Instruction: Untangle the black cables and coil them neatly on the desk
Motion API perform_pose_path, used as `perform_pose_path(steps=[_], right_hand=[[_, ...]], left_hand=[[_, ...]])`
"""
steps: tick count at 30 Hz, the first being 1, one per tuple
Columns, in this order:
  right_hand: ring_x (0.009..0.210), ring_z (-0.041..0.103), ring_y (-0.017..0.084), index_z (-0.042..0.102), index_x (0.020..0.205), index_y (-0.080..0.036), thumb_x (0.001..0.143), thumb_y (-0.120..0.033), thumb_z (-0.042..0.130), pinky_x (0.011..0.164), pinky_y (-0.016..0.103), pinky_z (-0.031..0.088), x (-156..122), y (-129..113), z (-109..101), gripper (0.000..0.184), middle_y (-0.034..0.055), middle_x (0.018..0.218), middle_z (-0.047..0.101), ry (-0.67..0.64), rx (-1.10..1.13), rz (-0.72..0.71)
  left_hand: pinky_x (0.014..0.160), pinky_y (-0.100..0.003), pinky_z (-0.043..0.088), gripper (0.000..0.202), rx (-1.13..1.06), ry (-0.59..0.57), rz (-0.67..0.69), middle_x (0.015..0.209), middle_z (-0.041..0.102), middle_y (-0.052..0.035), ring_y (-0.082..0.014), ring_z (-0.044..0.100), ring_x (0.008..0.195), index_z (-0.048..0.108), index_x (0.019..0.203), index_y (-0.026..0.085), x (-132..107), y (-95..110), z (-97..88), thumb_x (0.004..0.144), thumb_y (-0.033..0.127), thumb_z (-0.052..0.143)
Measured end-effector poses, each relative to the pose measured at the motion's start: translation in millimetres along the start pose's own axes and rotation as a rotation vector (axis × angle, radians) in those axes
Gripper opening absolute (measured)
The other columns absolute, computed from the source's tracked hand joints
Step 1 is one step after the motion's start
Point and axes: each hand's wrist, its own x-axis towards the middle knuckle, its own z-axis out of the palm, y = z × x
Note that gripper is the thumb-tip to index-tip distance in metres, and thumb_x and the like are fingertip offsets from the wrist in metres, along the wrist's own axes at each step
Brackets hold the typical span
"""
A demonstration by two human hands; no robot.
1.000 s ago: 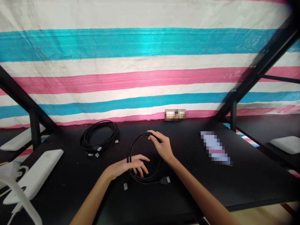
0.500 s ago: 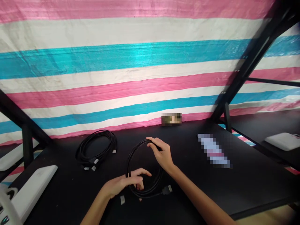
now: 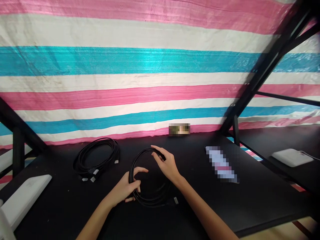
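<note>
Two black cable coils (image 3: 150, 202) (image 3: 86, 170) and two hands (image 3: 125, 190) (image 3: 167, 165).

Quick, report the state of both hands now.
Left hand: closed on the near-left side of the black coiled cable.
Right hand: closed on the same cable's far side.

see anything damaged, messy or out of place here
Nothing stands out. The left hand and right hand hold a neat black cable coil over the table; a second coil lies tidy to its left.
</note>
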Motion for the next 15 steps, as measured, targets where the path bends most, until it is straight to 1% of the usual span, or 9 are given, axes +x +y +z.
perform_pose_path(steps=[2, 4, 6, 8, 11, 13, 15], right_hand=[[0.051, 0.048, 0.009, 0.061, 0.114, -0.023, 0.082, -0.032, 0.055, 0.052, 0.023, 0.044, 2.0, 1.8, -0.8, 0.033, 0.0035, 0.089, 0.065, -0.01, 0.078, 0.082], [0.049, 0.05, 0.009, 0.059, 0.115, -0.021, 0.079, -0.036, 0.058, 0.049, 0.023, 0.044, 4.5, 3.8, -1.6, 0.038, 0.0032, 0.086, 0.064, -0.031, 0.151, 0.175], [0.047, 0.051, 0.009, 0.058, 0.115, -0.018, 0.077, -0.04, 0.06, 0.044, 0.022, 0.043, 7.1, 4.6, -2.6, 0.044, 0.0026, 0.079, 0.064, -0.055, 0.221, 0.271], [0.049, 0.054, 0.01, 0.058, 0.113, -0.016, 0.076, -0.045, 0.06, 0.04, 0.02, 0.042, 9.1, 3.1, -3.5, 0.047, 0.0031, 0.077, 0.064, -0.095, 0.29, 0.372], [0.055, 0.061, 0.013, 0.06, 0.106, -0.016, 0.077, -0.052, 0.055, 0.039, 0.02, 0.046, 8.9, -2.9, -3.1, 0.046, 0.0046, 0.079, 0.063, -0.21, 0.412, 0.523], [0.056, 0.064, 0.014, 0.062, 0.098, -0.016, 0.077, -0.052, 0.055, 0.039, 0.021, 0.048, 6.6, -6.8, -0.8, 0.042, 0.0043, 0.08, 0.061, -0.274, 0.507, 0.598], [0.052, 0.062, 0.012, 0.061, 0.097, -0.017, 0.074, -0.048, 0.062, 0.037, 0.019, 0.046, 4.4, -8.5, 2.4, 0.039, 0.0026, 0.078, 0.06, -0.282, 0.579, 0.632]], left_hand=[[0.028, -0.014, 0.02, 0.053, -0.039, 0.043, 0.045, 0.053, 0.053, 0.0047, -0.0059, 0.039, 0.031, 0.041, 0.129, 0.018, 1.9, -0.9, -1.9, 0.076, 0.024, 0.047], [0.028, -0.015, 0.022, 0.055, -0.09, 0.102, 0.097, 0.054, 0.055, 0.0038, -0.0074, 0.042, 0.032, 0.041, 0.129, 0.017, 3.2, -1.4, -4.7, 0.076, 0.025, 0.047], [0.029, -0.015, 0.023, 0.054, -0.149, 0.209, 0.162, 0.055, 0.056, 0.0037, -0.0075, 0.043, 0.033, 0.041, 0.128, 0.017, 3.4, -0.4, -8.1, 0.076, 0.028, 0.048], [0.03, -0.015, 0.024, 0.053, -0.196, 0.335, 0.234, 0.055, 0.055, 0.0047, -0.0068, 0.041, 0.033, 0.041, 0.127, 0.017, 2.8, 1.5, -11.4, 0.076, 0.03, 0.05], [0.029, -0.014, 0.023, 0.052, -0.243, 0.48, 0.333, 0.053, 0.053, 0.0067, -0.0051, 0.036, 0.03, 0.04, 0.126, 0.018, 2.2, 3.1, -14.3, 0.076, 0.029, 0.05], [0.029, -0.014, 0.023, 0.052, -0.261, 0.524, 0.375, 0.052, 0.053, 0.0075, -0.0053, 0.036, 0.029, 0.04, 0.125, 0.018, 2.8, 2.3, -13.9, 0.075, 0.029, 0.051], [0.029, -0.014, 0.024, 0.051, -0.262, 0.548, 0.403, 0.052, 0.053, 0.0076, -0.0057, 0.037, 0.029, 0.039, 0.124, 0.018, 3.9, 0.8, -11.7, 0.075, 0.028, 0.051]])
